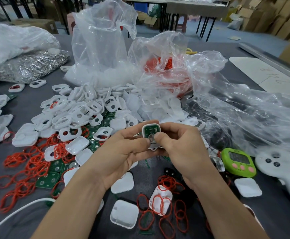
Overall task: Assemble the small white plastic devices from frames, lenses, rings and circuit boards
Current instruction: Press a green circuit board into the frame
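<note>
Beyond the grey work table (218,49), black-legged tables (192,6) stand on a blue-grey floor (192,31) beside stacked cardboard boxes (270,14).

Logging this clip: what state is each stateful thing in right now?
Left hand: grip closed on the white frame.
Right hand: thumb pressing the circuit board seated in that frame.
Tall clear bag: open, upright.
Bag of red rings: open, slumped.
Green timer: lying face up, display unreadable.

Bare forearms, left hand (123,152) and right hand (180,149) ungloved

Factory workshop, cardboard boxes (268,16), parts bags (103,40)
</note>
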The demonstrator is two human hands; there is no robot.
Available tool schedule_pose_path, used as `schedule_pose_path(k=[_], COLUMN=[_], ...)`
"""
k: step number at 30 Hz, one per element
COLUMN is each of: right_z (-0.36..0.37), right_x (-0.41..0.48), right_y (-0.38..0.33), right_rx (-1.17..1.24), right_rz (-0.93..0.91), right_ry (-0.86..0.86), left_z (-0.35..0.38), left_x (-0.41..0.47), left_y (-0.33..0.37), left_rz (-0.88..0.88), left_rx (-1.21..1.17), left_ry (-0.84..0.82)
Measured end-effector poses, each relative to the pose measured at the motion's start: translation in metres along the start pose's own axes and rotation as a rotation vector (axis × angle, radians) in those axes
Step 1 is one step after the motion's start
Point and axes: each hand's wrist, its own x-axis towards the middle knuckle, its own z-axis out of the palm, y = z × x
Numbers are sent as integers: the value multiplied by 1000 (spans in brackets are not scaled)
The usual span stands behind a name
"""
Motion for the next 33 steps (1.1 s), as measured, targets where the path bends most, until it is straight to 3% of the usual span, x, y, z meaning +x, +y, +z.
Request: schedule_pose_path(k=[20,33], right_z=[0,-1], right_x=[0,-6], right_y=[0,-9], right_rx=[-2,156], right_rz=[64,153], right_ry=[-37,-14], left_z=[-1,-1], left_x=[3,4], left_y=[-4,-8], left_rz=[23,44], left_rx=[141,190], left_ry=[95,141])
